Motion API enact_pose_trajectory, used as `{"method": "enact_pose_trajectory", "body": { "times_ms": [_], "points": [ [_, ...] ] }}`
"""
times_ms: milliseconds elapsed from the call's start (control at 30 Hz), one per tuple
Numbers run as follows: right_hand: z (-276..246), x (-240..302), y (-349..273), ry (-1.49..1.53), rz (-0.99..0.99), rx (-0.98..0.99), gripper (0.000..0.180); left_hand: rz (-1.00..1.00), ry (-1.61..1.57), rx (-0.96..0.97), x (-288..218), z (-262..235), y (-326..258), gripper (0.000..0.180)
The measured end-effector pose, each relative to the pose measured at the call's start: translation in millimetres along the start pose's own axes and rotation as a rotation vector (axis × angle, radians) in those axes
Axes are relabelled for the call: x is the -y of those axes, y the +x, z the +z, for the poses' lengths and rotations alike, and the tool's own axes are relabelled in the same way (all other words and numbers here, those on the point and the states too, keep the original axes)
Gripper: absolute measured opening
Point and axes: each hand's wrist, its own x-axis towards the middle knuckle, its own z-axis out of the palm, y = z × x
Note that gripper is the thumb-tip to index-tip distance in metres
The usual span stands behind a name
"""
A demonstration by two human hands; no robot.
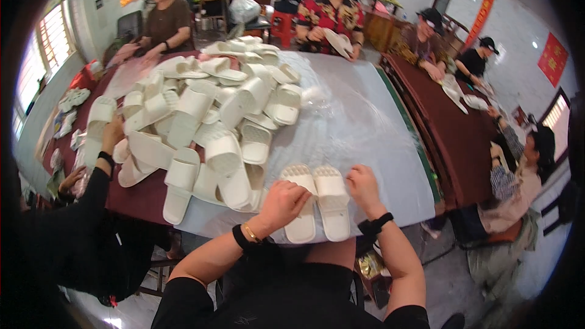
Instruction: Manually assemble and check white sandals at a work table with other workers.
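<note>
A pair of white slide slippers lies side by side before me at the table's near edge, toes pointing away. My left hand [283, 205] reaches over the strap of the left slipper [300, 226], its fingers curled together near the gap between the two. Whatever those fingers pinch is hidden. To the right of the right slipper [333, 200], close to its strap, my right hand [364, 186] is raised with fingertips pressed together. Anything in that pinch is too small to make out. Both wrists wear black bands.
A large heap of white slippers [195, 113] covers the table's left half. Clear plastic sheeting [365, 122] spreads over the right. A person's hand [111, 131] at far left holds a slipper. Across the table, another person [332, 12] handles one. A dark red table [451, 128] adjoins at right.
</note>
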Motion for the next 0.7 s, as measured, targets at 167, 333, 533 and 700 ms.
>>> {"method": "enact_pose_trajectory", "body": {
  "times_ms": [167,333,533,700],
  "points": [
    [37,-70,7,-0.049,0.277,0.260,0.008,-0.033,-0.026,0.054,-5,-23,-3,0.017],
    [50,-91,25,-0.079,0.235,0.318,0.013,0.019,-0.088,0.049,-17,-39,-6,0.015],
    [73,-106,52,-0.191,0.154,0.297,0.022,-0.004,-0.167,-0.034,-40,-104,-2,0.008],
    [61,-96,60,-0.047,0.303,0.248,0.030,-0.127,-0.273,-0.070,-49,-138,-4,0.011]
  ]
}}
